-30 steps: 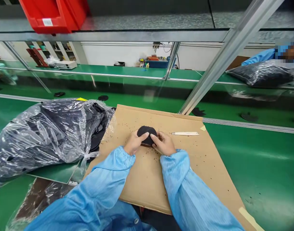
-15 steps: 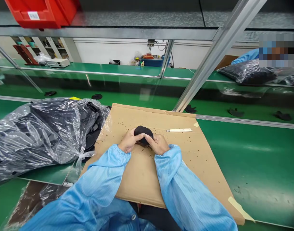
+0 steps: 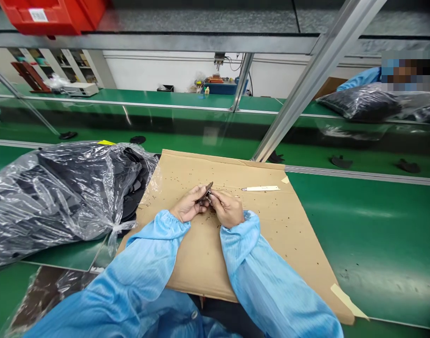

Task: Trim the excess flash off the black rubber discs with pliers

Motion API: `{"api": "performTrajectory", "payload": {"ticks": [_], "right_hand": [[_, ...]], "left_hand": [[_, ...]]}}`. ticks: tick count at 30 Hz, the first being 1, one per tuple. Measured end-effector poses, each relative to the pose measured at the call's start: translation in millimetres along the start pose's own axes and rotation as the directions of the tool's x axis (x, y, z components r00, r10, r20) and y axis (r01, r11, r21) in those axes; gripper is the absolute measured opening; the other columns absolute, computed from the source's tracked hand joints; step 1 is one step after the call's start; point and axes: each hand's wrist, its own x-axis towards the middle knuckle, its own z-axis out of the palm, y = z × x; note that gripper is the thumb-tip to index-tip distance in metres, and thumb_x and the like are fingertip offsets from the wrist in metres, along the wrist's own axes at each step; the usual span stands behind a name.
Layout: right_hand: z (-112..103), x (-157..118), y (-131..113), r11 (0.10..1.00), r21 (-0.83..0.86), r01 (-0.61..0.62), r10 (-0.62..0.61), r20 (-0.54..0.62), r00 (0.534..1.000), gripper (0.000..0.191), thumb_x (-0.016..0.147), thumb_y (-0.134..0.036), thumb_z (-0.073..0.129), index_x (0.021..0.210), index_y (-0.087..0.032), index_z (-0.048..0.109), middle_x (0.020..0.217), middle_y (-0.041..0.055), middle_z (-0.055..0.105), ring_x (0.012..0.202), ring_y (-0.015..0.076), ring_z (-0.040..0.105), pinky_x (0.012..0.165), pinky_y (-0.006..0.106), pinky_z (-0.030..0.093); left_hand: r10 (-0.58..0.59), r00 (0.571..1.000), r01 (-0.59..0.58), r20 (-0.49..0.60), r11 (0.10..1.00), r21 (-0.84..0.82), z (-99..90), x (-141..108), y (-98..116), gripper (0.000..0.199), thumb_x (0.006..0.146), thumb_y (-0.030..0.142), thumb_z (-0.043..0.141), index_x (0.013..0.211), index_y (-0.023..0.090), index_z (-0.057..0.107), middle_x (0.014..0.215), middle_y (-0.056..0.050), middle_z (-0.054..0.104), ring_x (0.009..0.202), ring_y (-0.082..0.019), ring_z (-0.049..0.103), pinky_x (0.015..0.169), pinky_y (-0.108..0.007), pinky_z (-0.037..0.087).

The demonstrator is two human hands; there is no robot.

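Observation:
A thin, dark rounded piece (image 3: 207, 190) is held up nearly edge-on above the cardboard sheet (image 3: 197, 263). My left hand (image 3: 189, 204) is closed around its left side, thumb and fingers pressing on it. At its lower right edge, my right hand (image 3: 227, 208) pinches with thumb and forefinger; the exact spot between those fingertips is partly hidden. Just right of my hands, a white-handled cutter (image 3: 262, 188) lies on the cardboard. Tiny black crumbs are scattered around it and below my hands.
A clear plastic bag (image 3: 77, 197) full of black pieces lies left of the cardboard. Several loose black pieces (image 3: 341, 162) rest on the green surface behind. A slanted metal post (image 3: 316, 80) rises behind the sheet, and a red bin (image 3: 56, 16) sits overhead. Another person's blue sleeve (image 3: 360, 79) shows far right.
The dark piece has turned from its broad face showing to nearly edge-on. My right hand has shifted from its front to its right edge. The view has moved slightly.

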Motion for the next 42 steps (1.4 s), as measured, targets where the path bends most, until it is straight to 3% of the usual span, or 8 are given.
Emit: {"api": "performTrajectory", "payload": {"ticks": [17,24,26,28,30,33,38,42], "right_hand": [[7.1,-5.1,8.2,0.985,0.111,-0.129,0.138,-0.075,0.988,0.029,0.092,-0.035,0.048,0.107,-0.02,0.068,0.1,0.0077,0.07,0.089,0.0196,0.066,0.082,0.033,0.054],[5.7,-2.8,31.6,0.95,0.081,-0.301,0.311,-0.286,0.906,0.031,0.089,-0.04,0.051,0.089,-0.015,0.07,0.08,0.0078,0.069,0.073,0.019,0.063,0.071,0.031,0.051],[6.9,-1.9,32.9,0.971,0.025,-0.236,0.234,-0.273,0.933,0.029,0.09,-0.037,0.05,0.086,-0.016,0.07,0.08,0.0073,0.069,0.075,0.0188,0.064,0.073,0.03,0.05],[8.5,-1.8,32.7,0.986,-0.038,-0.162,0.148,-0.235,0.961,0.027,0.091,-0.033,0.048,0.086,-0.017,0.069,0.082,0.007,0.07,0.077,0.0185,0.064,0.074,0.03,0.05],[9.9,-2.3,32.5,0.988,-0.096,-0.121,0.102,-0.18,0.978,0.025,0.091,-0.03,0.047,0.087,-0.018,0.069,0.083,0.0063,0.07,0.077,0.018,0.065,0.073,0.029,0.049],[11.1,-3.7,33.2,0.982,-0.153,-0.106,0.088,-0.124,0.988,0.025,0.092,-0.028,0.045,0.088,-0.019,0.068,0.082,0.0053,0.07,0.076,0.0174,0.065,0.071,0.028,0.049],[11.3,-3.7,34.1,0.979,-0.183,-0.088,0.074,-0.083,0.994,0.026,0.092,-0.025,0.043,0.086,-0.02,0.068,0.08,0.005,0.07,0.077,0.0181,0.065,0.071,0.028,0.048],[9.4,-2.4,33.0,0.973,-0.183,-0.142,0.129,-0.082,0.988,0.027,0.091,-0.025,0.043,0.083,-0.019,0.068,0.078,0.006,0.07,0.075,0.0185,0.064,0.069,0.028,0.048]], "left_hand": [[0.173,0.972,-0.183,-0.156,0.982,-0.05,1.5,3.3,-2.5,0.046,0.062,0.022,0.081,0.102,0.015,0.061,0.091,-0.004,0.065,0.073,-0.01,0.061,0.063,-0.022,0.05],[0.388,0.803,-0.294,-0.453,0.918,0.264,-10.7,35.4,18.8,0.043,0.063,0.012,0.075,0.104,0.015,0.062,0.099,-0.007,0.069,0.093,-0.019,0.064,0.088,-0.035,0.05],[0.571,0.71,-0.243,-0.411,0.747,0.619,-13.8,55.6,46.9,0.037,0.07,0.012,0.069,0.106,0.014,0.063,0.104,-0.009,0.068,0.096,-0.02,0.063,0.092,-0.036,0.048],[0.741,0.629,-0.102,-0.234,0.377,0.921,-14.8,77.9,82.0,0.033,0.075,0.012,0.063,0.108,0.015,0.065,0.111,-0.01,0.065,0.105,-0.023,0.059,0.1,-0.036,0.042],[0.758,0.652,0.018,-0.013,0.001,1.0,-13.3,98.9,113.7,0.037,0.078,0.011,0.058,0.114,0.018,0.063,0.123,-0.011,0.057,0.114,-0.024,0.054,0.101,-0.036,0.041],[0.692,0.72,0.112,0.056,-0.195,0.974,-6.2,120.8,132.1,0.058,0.071,0.013,0.066,0.128,0.018,0.055,0.136,-0.014,0.045,0.118,-0.031,0.05,0.1,-0.042,0.041],[0.617,0.782,0.002,0.086,-0.141,0.99,11.2,113.1,78.1,0.051,0.071,0.017,0.067,0.121,0.012,0.057,0.127,-0.017,0.05,0.116,-0.029,0.052,0.102,-0.039,0.04],[0.563,0.826,-0.133,-0.029,0.245,0.96,24.3,75.5,18.9,0.038,0.071,0.023,0.069,0.107,0.014,0.061,0.107,-0.013,0.061,0.089,-0.022,0.062,0.089,-0.039,0.048]]}}
